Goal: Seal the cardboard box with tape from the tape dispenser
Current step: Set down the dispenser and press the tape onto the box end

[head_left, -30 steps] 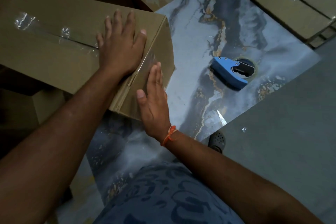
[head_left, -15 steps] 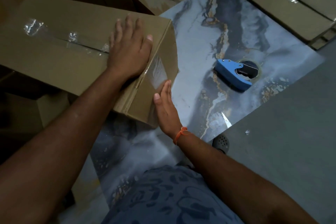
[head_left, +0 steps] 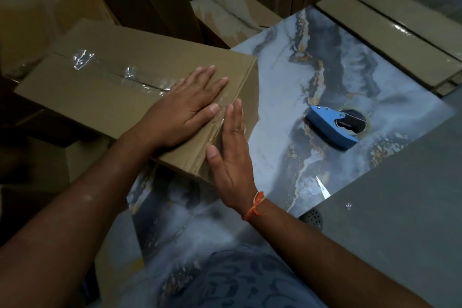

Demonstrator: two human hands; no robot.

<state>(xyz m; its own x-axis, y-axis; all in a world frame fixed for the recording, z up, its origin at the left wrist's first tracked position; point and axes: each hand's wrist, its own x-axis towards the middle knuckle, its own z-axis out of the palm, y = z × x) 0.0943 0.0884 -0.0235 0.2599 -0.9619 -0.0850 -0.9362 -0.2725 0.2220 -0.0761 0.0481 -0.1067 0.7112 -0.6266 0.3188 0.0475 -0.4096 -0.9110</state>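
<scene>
Since half a second ago the right hand (head_left: 231, 157) has slid back up the end face of the box (head_left: 120, 97), from low by the bottom edge to flat against the tape (head_left: 220, 117) where it folds over the top edge. Its fingers are straight and together, thumb out, clamped on nothing. The left hand (head_left: 186, 110) has stayed flat on the box top, fingers slightly spread, palm over the near end of the seam.

Lying on other cartons at the left, the box overhangs the marbled slab (head_left: 312, 77). Its long axis runs from far left to near right, and the taped end face points toward the person and the slab. Along that axis the tape follows the centre seam, wrinkled and bubbled in several spots at the far end.

Risks, as I judge them: the end face looks creased beneath the right hand, so the tape tail may bridge the dents and lift. Hard pressing could push the overhanging box sideways unless the left hand keeps it pinned. The wrinkles already in the strip may leave the seam weak.

The dispenser (head_left: 332, 127) lies on the slab, well apart from both hands.
</scene>
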